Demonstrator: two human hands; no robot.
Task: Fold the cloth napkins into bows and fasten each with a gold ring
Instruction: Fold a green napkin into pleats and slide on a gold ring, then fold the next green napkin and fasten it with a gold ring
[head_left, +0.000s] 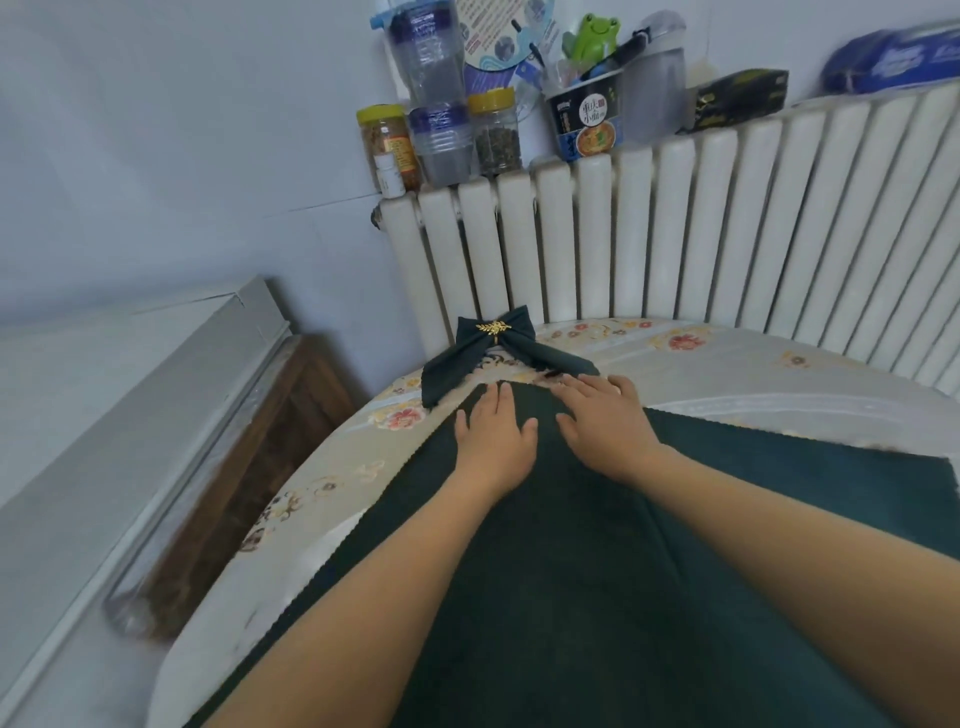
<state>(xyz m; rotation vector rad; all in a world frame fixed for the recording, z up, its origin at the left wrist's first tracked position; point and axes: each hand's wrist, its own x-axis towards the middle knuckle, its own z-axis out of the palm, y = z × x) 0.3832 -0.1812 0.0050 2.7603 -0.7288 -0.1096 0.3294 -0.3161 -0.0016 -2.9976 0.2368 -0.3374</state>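
The dark green napkin (597, 545) lies flat on the table (727, 364), its far corner pointing at the finished bow (498, 345), which carries a gold ring (494, 327). Left hand (493, 441) and right hand (605, 423) press side by side just short of that corner, fingers straight and holding nothing. The fold axis appears to run from the corner back toward the person; both hands are about equally near it.
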